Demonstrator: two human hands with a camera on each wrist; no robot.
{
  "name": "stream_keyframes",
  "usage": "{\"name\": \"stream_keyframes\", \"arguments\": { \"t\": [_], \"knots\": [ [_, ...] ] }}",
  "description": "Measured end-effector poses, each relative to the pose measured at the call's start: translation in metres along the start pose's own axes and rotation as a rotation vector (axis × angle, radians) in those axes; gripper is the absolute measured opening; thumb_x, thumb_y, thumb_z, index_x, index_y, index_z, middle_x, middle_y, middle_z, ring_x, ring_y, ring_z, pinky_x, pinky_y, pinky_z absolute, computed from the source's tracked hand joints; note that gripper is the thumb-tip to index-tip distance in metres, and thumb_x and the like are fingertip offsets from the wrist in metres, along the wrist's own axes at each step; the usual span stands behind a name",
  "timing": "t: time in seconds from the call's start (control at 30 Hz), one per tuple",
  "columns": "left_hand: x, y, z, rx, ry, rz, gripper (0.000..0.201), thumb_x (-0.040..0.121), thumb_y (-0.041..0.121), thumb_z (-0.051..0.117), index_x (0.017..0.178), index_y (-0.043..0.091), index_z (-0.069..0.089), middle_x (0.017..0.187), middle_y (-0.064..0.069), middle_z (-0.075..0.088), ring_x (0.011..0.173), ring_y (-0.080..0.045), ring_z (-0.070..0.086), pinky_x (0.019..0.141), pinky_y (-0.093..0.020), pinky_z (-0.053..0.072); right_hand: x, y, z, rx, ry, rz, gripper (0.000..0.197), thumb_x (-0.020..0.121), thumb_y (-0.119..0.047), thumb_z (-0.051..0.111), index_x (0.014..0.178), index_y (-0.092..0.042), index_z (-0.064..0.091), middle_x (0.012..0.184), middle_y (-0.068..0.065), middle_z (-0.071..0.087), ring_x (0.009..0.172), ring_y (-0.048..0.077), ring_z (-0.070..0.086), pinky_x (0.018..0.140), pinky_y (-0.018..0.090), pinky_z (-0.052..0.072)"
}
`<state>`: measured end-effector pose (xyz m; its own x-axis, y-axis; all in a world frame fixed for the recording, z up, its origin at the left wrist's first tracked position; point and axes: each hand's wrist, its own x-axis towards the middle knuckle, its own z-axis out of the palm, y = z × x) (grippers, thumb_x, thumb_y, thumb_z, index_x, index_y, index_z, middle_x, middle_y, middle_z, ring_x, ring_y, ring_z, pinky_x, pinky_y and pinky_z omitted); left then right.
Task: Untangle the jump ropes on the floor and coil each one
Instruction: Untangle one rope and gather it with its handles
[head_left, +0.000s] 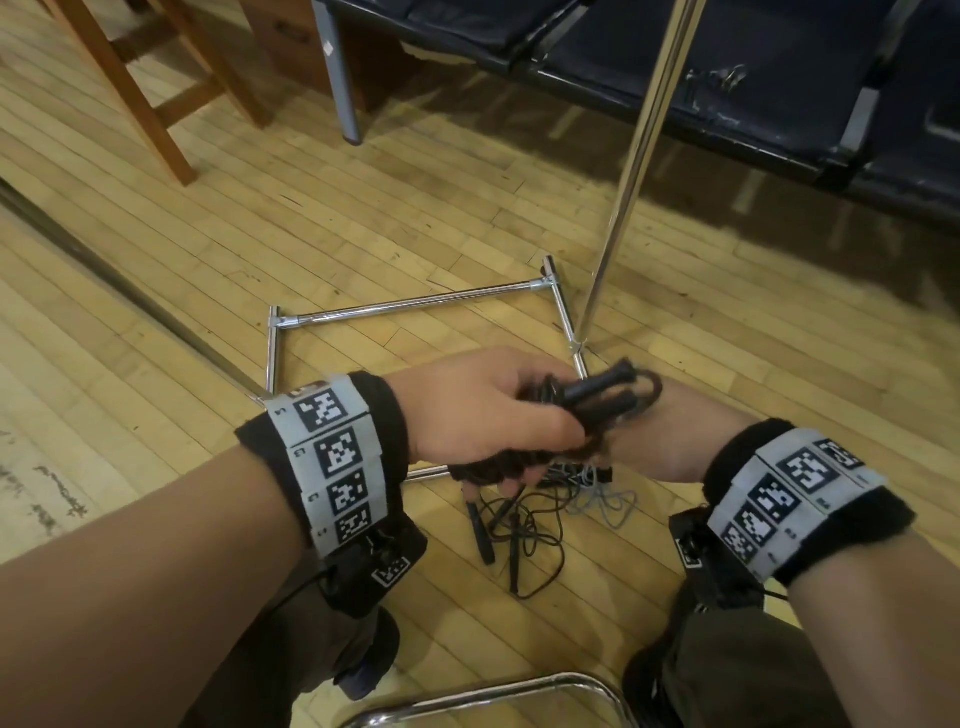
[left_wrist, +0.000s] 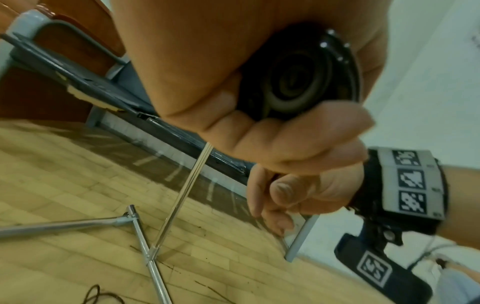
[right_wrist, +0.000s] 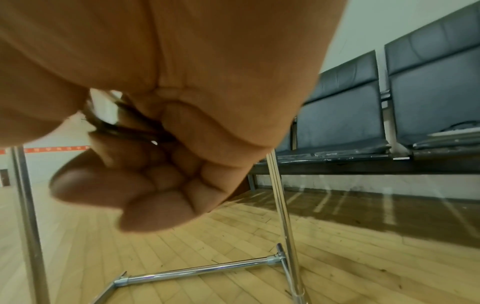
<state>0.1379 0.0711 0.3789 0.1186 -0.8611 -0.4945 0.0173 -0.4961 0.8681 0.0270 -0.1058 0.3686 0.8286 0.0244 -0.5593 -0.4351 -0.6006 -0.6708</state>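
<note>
Tangled ropes lie on the floor below coiled rope

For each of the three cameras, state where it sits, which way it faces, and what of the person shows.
Head: looks down at the left hand gripping a coiled rope, the right hand and tangled ropes on the floor.
Left wrist: faces along the left palm, coil in its fist, right hand beyond.
Right wrist: faces along curled right fingers pinching cord.
All three share the chrome rack.
</note>
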Motion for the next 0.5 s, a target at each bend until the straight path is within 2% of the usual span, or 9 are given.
{"name": "stream_keyframes", "arguments": {
  "t": [0.07,0.13,0.2,0.27,0.33,0.43,0.5],
  "knots": [
    [0.001,-0.001,0.006,0.105,-0.077,-0.064,0.007,0.095,0.031,0.067,0.101,0.034,0.069,0.074,0.0,0.071,0.065,-0.019,0.069,0.052,-0.029,0.056,0.002,-0.002,-0.002,-0.154,0.004,-0.007,0.014,0.092,-0.018,0.072,0.092,-0.032,0.07,0.086,-0.011,0.073,0.085,0.004,0.069,0.067,0.012,0.052],
    [0.003,-0.004,0.01,0.228,-0.132,-0.117,0.008,0.095,0.025,0.067,0.103,0.024,0.066,0.075,-0.002,0.07,0.066,-0.018,0.067,0.054,-0.03,0.058,0.005,-0.003,0.0,-0.272,0.019,0.013,0.012,0.086,-0.027,0.081,0.087,-0.034,0.071,0.084,-0.011,0.072,0.082,0.004,0.067,0.068,0.019,0.056],
    [0.004,-0.005,0.011,0.353,-0.154,-0.167,0.007,0.094,0.026,0.068,0.101,0.026,0.065,0.078,-0.005,0.071,0.066,-0.016,0.067,0.059,-0.033,0.061,0.006,-0.007,0.004,-0.324,0.02,0.036,0.013,0.084,-0.028,0.081,0.089,-0.037,0.073,0.082,-0.011,0.073,0.077,0.006,0.07,0.071,0.027,0.061],
    [0.004,-0.006,0.011,0.44,-0.145,-0.195,0.009,0.095,0.027,0.069,0.1,0.031,0.063,0.086,-0.009,0.075,0.066,-0.013,0.067,0.063,-0.038,0.063,0.005,-0.009,0.005,-0.324,0.02,0.033,0.022,0.088,-0.018,0.075,0.096,-0.039,0.073,0.083,-0.009,0.073,0.073,0.009,0.072,0.068,0.032,0.063],
    [0.006,-0.007,0.012,0.506,-0.126,-0.208,0.013,0.094,0.028,0.071,0.096,0.036,0.061,0.088,-0.008,0.075,0.063,-0.011,0.066,0.063,-0.039,0.064,0.002,-0.009,0.003,-0.299,0.013,0.02,0.026,0.092,-0.014,0.07,0.098,-0.039,0.072,0.085,-0.009,0.073,0.071,0.007,0.072,0.067,0.031,0.063],
    [0.009,-0.011,0.019,0.667,-0.107,-0.257,0.019,0.092,0.034,0.071,0.087,0.041,0.053,0.082,-0.003,0.075,0.057,-0.01,0.065,0.057,-0.031,0.063,-0.002,-0.01,0.003,-0.25,-0.015,-0.013,0.031,0.096,-0.014,0.06,0.104,-0.043,0.069,0.093,-0.018,0.07,0.083,-0.003,0.066,0.075,0.019,0.058],
    [0.012,-0.014,0.024,0.732,-0.082,-0.29,0.018,0.092,0.037,0.07,0.086,0.04,0.053,0.081,-0.003,0.076,0.057,-0.012,0.067,0.053,-0.028,0.061,-0.004,-0.014,0.003,-0.164,-0.017,-0.007,0.038,0.097,-0.011,0.054,0.105,-0.044,0.068,0.095,-0.017,0.072,0.085,0.001,0.067,0.079,0.025,0.059]
  ]
}}
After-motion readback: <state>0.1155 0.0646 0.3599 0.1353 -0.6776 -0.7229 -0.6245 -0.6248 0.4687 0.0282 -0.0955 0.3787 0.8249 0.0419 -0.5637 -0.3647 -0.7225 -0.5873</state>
